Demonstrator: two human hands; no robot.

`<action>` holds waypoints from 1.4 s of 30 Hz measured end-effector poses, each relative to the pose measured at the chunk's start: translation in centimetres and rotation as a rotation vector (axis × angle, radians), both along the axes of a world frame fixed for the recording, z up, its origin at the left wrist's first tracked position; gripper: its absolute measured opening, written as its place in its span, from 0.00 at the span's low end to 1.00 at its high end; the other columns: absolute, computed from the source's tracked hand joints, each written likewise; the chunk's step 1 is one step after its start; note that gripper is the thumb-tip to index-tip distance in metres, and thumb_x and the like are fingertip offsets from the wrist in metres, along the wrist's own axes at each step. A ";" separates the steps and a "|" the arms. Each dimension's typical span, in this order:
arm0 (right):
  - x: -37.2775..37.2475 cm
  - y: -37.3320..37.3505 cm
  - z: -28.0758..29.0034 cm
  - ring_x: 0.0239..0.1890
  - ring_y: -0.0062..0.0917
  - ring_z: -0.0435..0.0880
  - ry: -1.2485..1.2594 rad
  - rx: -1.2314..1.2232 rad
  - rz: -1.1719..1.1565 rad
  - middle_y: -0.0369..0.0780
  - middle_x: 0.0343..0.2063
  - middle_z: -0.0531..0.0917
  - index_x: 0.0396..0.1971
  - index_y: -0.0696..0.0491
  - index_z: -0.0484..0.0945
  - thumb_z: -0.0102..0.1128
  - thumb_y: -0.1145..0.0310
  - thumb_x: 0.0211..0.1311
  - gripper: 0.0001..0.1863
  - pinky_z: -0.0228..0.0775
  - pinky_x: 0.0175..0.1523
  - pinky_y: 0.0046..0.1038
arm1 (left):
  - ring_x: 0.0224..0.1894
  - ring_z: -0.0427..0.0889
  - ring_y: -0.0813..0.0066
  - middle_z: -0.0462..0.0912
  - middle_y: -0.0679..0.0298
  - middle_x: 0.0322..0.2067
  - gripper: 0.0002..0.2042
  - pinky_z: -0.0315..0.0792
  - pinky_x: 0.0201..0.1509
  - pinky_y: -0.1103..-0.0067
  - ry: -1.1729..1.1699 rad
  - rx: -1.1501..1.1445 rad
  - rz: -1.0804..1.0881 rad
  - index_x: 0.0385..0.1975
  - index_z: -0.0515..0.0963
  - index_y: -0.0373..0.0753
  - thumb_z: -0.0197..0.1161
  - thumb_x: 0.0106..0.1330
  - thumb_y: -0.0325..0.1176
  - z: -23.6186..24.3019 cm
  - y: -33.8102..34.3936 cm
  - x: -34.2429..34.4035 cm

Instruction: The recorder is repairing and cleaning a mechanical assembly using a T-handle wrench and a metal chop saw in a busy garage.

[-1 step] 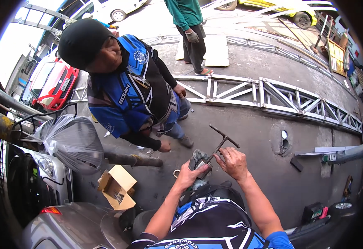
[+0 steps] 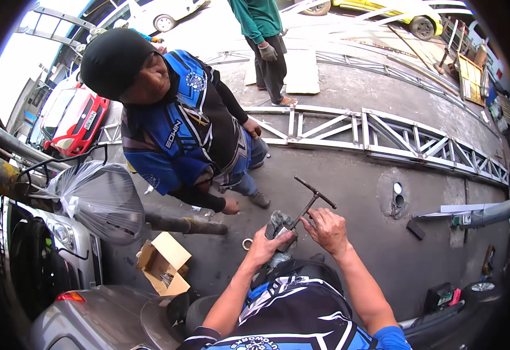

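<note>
The T-handle [image 2: 315,192] is dull metal. The bag [image 2: 106,204] is thin, glossy, see-through plastic; the box [image 2: 173,251] is matt cardboard. The truss [image 2: 364,131] looks like bare metal, the floor [image 2: 348,181] rough and matt, the red car [image 2: 79,125] smooth and glossy.

Left fingers [image 2: 282,238] clasped, right fingers [image 2: 320,220] curled

One bare left hand [image 2: 260,247] and one bare right hand [image 2: 329,230], two in all. One T-handled metal tool [image 2: 306,208]. One open cardboard box [image 2: 174,249]. One clear plastic bag [image 2: 112,201]. One red car [image 2: 84,124]. One co-worker [image 2: 208,137], one person in green [image 2: 259,23].
</note>
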State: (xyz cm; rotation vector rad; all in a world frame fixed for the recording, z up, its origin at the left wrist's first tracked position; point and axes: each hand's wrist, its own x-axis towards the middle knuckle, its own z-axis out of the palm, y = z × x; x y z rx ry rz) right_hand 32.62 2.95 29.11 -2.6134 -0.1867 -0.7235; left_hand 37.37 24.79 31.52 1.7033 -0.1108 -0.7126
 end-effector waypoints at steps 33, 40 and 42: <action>-10.4 7.9 4.4 0.46 0.22 0.80 0.153 1.405 -0.261 0.39 0.53 0.80 0.67 0.54 0.69 0.46 0.45 0.79 0.31 0.76 0.51 0.30 | 0.47 0.83 0.74 0.87 0.62 0.44 0.31 0.76 0.55 0.75 -0.067 -0.221 -0.423 0.60 0.77 0.36 0.75 0.63 0.50 3.0 -1.1 -0.8; -9.5 6.0 5.3 0.58 0.30 0.79 -0.228 1.713 -0.203 0.41 0.57 0.79 0.60 0.48 0.71 0.44 0.55 0.82 0.18 0.73 0.63 0.37 | 0.65 0.76 0.50 0.76 0.47 0.62 0.25 0.69 0.68 0.69 -0.471 -0.316 -0.544 0.69 0.68 0.40 0.62 0.75 0.39 4.6 -4.8 -2.5; -10.2 4.2 5.1 0.57 0.35 0.81 -0.248 2.076 -0.115 0.44 0.55 0.82 0.55 0.48 0.74 0.46 0.53 0.81 0.17 0.75 0.63 0.39 | 0.66 0.75 0.50 0.76 0.48 0.62 0.25 0.69 0.68 0.68 -0.544 -0.279 -0.751 0.68 0.69 0.41 0.64 0.71 0.30 4.8 -4.8 -1.9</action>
